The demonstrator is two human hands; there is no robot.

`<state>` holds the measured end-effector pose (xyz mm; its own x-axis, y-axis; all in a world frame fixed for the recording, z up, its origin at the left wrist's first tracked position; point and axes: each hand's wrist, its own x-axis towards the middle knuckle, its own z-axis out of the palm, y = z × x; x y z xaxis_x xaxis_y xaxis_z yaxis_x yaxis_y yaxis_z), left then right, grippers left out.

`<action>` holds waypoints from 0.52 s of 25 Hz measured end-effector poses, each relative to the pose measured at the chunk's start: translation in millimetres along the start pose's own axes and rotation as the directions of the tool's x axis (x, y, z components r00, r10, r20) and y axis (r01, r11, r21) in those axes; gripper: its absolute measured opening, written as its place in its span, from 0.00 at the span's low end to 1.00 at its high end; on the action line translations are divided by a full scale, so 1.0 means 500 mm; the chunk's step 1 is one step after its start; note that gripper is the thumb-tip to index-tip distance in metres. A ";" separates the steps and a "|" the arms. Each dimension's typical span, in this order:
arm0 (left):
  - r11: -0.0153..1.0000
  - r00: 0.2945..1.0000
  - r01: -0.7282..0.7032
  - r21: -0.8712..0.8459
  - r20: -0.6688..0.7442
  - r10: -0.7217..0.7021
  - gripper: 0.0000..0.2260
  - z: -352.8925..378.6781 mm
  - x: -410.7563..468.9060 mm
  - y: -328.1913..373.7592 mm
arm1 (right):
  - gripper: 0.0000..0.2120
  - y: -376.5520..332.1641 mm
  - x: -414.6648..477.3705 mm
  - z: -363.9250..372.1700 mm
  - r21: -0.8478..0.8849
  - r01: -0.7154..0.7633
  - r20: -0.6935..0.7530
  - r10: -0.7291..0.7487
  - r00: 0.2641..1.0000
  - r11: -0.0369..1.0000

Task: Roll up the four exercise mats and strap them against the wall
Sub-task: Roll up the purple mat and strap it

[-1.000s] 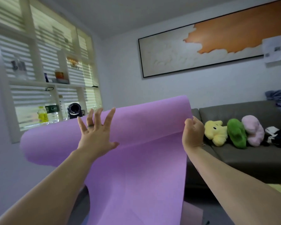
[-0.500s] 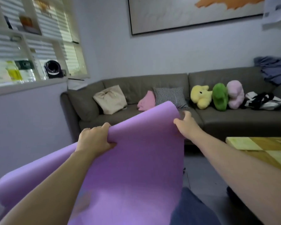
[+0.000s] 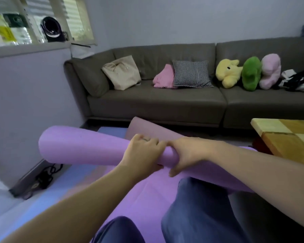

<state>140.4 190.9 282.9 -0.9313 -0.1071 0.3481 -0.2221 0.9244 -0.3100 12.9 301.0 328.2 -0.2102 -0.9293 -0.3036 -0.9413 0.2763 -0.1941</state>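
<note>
clasping the half-rolled purple mat (image 3: 86, 148) with left grip (image 3: 144, 152) and right grip (image 3: 188, 155), both curled tight round the roll, knuckles touching. held above its own unrolled length.

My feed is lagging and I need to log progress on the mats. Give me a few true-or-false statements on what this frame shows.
1. The left hand and the right hand both grip the purple mat. True.
2. The purple mat is rolled up completely. False: part of it lies flat under the person's legs.
3. The green plush toy sits between the yellow plush toy and the pink plush toy on the sofa. True.
4. The beige bag lies on the floor. False: it stands on the sofa.
5. A strap is fastened round the roll. False: no strap shows on it.
</note>
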 end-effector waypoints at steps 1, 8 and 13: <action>1.000 0.999 0.012 -0.010 0.049 -0.012 0.28 -0.007 -0.014 0.012 | 0.30 -0.008 0.004 0.011 -0.035 -0.007 0.008 0.007 1.000 0.999; 0.930 0.891 0.276 -0.244 0.427 -0.153 0.29 -0.023 -0.124 -0.053 | 0.15 -0.013 -0.046 0.076 -0.473 0.068 -0.281 -0.223 0.934 0.878; 0.941 0.874 0.303 -0.151 0.437 -0.212 0.19 -0.027 -0.103 0.013 | 0.16 0.027 -0.074 0.108 -0.371 0.026 -0.261 -0.131 0.956 0.928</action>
<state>190.9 207.2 274.8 -0.8932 -0.4494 -0.0166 -0.4481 0.8925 -0.0525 22.3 352.2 286.2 -0.1465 -0.9890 -0.0209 -0.9773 0.1414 0.1575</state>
